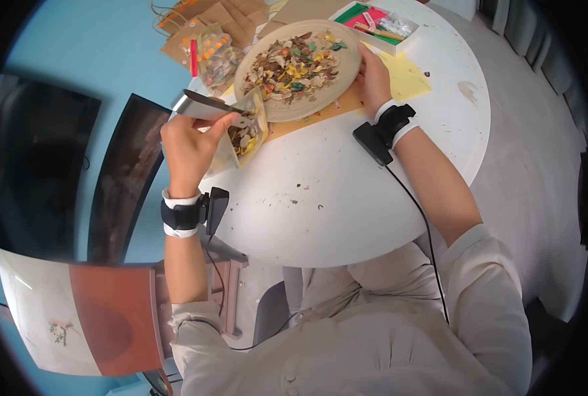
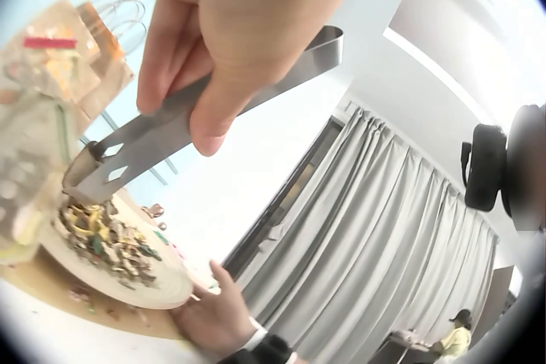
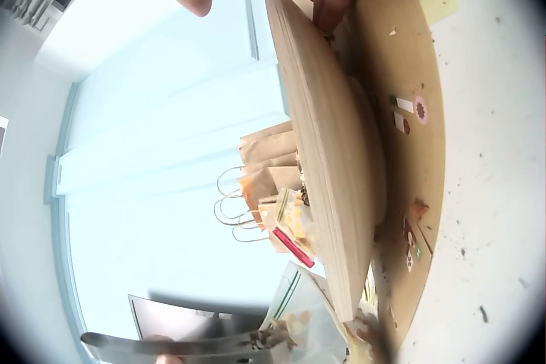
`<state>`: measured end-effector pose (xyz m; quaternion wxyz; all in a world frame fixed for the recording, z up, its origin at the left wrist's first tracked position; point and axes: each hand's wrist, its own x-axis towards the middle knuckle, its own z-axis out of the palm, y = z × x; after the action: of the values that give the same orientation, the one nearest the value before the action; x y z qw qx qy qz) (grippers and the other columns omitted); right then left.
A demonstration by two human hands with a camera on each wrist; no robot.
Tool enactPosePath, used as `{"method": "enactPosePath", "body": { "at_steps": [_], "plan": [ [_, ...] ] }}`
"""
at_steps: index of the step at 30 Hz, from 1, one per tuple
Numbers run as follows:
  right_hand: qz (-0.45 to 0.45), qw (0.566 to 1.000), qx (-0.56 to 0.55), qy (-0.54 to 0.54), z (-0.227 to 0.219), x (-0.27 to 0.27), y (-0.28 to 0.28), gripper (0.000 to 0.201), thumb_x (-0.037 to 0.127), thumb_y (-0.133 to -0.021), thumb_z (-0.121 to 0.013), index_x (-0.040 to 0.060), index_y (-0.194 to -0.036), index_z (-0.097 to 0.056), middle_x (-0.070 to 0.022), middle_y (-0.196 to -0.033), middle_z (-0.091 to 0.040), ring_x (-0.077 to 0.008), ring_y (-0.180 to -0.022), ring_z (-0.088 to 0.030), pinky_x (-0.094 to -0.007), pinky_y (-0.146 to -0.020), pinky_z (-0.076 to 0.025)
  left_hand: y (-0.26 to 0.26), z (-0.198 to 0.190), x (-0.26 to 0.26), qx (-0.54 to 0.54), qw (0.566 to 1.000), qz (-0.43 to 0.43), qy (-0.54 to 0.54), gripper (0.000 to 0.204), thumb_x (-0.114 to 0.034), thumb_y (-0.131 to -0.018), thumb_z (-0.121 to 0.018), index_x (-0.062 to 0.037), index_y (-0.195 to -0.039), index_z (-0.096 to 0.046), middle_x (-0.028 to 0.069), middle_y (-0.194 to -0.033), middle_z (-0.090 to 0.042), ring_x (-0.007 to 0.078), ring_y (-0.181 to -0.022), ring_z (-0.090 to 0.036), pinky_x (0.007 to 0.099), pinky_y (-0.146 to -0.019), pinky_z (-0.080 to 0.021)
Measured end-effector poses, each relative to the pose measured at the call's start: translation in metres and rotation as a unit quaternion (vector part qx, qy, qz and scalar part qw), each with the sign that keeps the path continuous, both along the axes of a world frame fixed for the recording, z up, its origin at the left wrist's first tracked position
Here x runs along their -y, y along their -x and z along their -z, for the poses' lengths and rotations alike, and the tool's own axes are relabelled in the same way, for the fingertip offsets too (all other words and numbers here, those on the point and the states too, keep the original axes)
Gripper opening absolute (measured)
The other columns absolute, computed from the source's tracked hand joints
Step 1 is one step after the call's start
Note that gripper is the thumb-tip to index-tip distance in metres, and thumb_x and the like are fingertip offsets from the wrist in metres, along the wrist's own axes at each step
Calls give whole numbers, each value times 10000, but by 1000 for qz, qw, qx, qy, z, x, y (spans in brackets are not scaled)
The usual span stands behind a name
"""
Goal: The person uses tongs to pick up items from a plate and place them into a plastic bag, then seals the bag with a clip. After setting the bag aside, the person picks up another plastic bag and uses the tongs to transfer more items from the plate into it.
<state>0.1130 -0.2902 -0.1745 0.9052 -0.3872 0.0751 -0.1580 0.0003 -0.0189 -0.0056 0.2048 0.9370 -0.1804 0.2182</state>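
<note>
In the head view, the round plate (image 1: 354,63) of potpourri (image 1: 294,66) sat tilted over the far part of the desk (image 1: 320,218), just right of a clear zip bag (image 1: 221,160). I'd guess the plate was stiff and fairly light, best taken by the rim, with dry bits that'd crumble or slide easily. The right hand (image 1: 375,79) gripped its right rim.

Left wrist view: metal tongs (image 2: 175,129), springy and maybe slippery, so mid-arm seemed the spot. The left hand (image 2: 264,23) pinched them there, thumb against fingers.

Right wrist view: plate nearly edge-on, right fingers at its rim and underside. Couldn't tell how firmly they pressed.
</note>
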Motion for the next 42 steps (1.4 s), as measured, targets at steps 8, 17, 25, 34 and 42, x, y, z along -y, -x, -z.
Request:
{"method": "enactPosePath", "body": {
  "at_steps": [8,17,25,34,42],
  "plan": [
    [-23,1000,-4,-13,-2,2,1,495,363,-945,-605,-11,-1262,-537,-99,-1162,-629,-173,-1015,-618,-294,-912,-487,12,3,-15,28,999,-21,-34,333,-143,-750,-849,44,-981,-700,105,-830,-738,135,-743,-701,259,-708,-541],
    [-28,999,-22,17,-7,0,5,440,374,-973,-555,41,-1260,-549,-63,-1206,-627,-151,-1079,-598,-289,-952,-447,-27,7,50,62,994,24,85,291,-171,-765,-837,51,-903,-708,109,-807,-727,154,-715,-681,271,-681,-526],
    [17,999,-23,14,2,-4,-3,505,408,-908,-649,-26,-1163,-615,-78,-1060,-651,-142,-968,-580,-261,-871,-451,-100,52,104,70,988,15,134,363,-277,-710,-861,20,-839,-698,124,-736,-712,230,-645,-681,325,-627,-515],
    [30,999,-32,28,1,-6,2,640,453,-889,-651,-66,-1251,-554,-144,-1174,-621,-197,-1063,-575,-288,-940,-434,-128,78,116,67,991,-31,113,330,-272,-775,-829,16,-857,-691,87,-693,-707,143,-587,-673,282,-569,-504],
    [31,998,-36,34,-4,-6,7,603,436,-889,-654,-55,-1229,-571,-118,-1123,-630,-178,-1016,-578,-278,-907,-442,-109,66,115,104,989,-70,75,360,-296,-765,-834,28,-838,-695,102,-722,-722,166,-606,-683,285,-608,-505]
  ]
}}
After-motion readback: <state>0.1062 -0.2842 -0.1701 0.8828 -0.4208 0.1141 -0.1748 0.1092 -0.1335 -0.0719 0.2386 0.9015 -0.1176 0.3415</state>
